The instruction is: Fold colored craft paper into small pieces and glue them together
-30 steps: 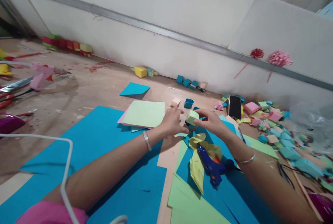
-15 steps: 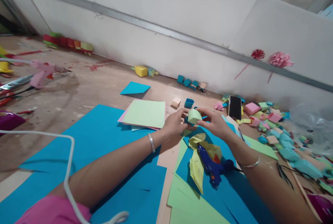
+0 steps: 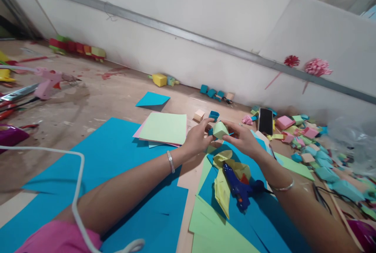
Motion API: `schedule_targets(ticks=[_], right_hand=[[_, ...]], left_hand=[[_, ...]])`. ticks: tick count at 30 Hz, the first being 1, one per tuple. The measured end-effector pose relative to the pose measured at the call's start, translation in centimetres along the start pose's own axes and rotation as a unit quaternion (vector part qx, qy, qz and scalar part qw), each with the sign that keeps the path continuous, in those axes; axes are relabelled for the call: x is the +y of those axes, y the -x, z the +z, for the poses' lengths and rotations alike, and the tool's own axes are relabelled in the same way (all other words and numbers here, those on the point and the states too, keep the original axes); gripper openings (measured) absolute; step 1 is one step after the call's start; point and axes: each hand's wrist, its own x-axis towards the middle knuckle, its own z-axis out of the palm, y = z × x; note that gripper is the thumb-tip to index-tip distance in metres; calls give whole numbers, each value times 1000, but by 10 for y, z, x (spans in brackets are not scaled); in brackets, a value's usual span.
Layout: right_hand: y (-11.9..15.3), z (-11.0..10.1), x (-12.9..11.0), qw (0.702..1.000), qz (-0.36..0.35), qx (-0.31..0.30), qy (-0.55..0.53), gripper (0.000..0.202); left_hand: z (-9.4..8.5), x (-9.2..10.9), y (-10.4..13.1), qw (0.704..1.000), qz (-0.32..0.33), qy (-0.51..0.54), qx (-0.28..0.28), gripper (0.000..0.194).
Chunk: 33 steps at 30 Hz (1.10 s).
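The left hand (image 3: 198, 139) and right hand (image 3: 242, 139) meet at one pale green block (image 3: 220, 130), located right of centre above the work surface (image 3: 111, 100). The right hand is clamped on the block's right side. The left thumb and index finger bracket one small blue piece (image 3: 210, 131) at the block's left side; whether they grip it cannot be told. Adjacent items: one peach block (image 3: 199, 115) and one open blue box (image 3: 214, 116), both just beyond the hands; one paper stack (image 3: 164, 127) to the left; one blue glue gun (image 3: 237, 187) on the near side, beside crumpled yellow paper (image 3: 222, 190). Further items: one pink glue gun (image 3: 47, 82) at far left, one dark phone (image 3: 265, 121) to the right, and two paper flowers, one red (image 3: 291, 61) and one pink (image 3: 318, 67), against the wall. The heap of paper blocks (image 3: 320, 155) at right is too crowded to count. Change from the first frame: the left hand, previously open and apart from the block, has moved in to it. The block has also been turned, so that an edge now faces the camera. Pose: both forearms extend from the near corners and converge; the fingers of each hand are curved, with the index fingers on the far side and the thumbs on the near side.
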Motion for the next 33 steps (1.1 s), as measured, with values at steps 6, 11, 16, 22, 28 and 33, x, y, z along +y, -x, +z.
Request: schedule_targets(ticks=[6,11,16,22,28,33], right_hand=[[0,-4,0,999,-10,-2,-42,51],[0,-5,5,998,7,-21,-60,52],[0,0,0,984,52,-42,-167,51],[-1,-1,-10,971,90,-47,-217,47],[3,3,-6,968,83,-42,-233,50],[1,9,-8,972,63,-28,-223,46]], left_hand=[[-1,1,-2,998,-1,58,11,63],[1,3,-3,993,-25,105,41,40],[0,8,-4,994,-10,106,37,15],[-2,10,-4,993,-3,114,31,25],[3,3,-5,986,-33,153,53,32],[3,1,-5,979,-65,188,32,31]])
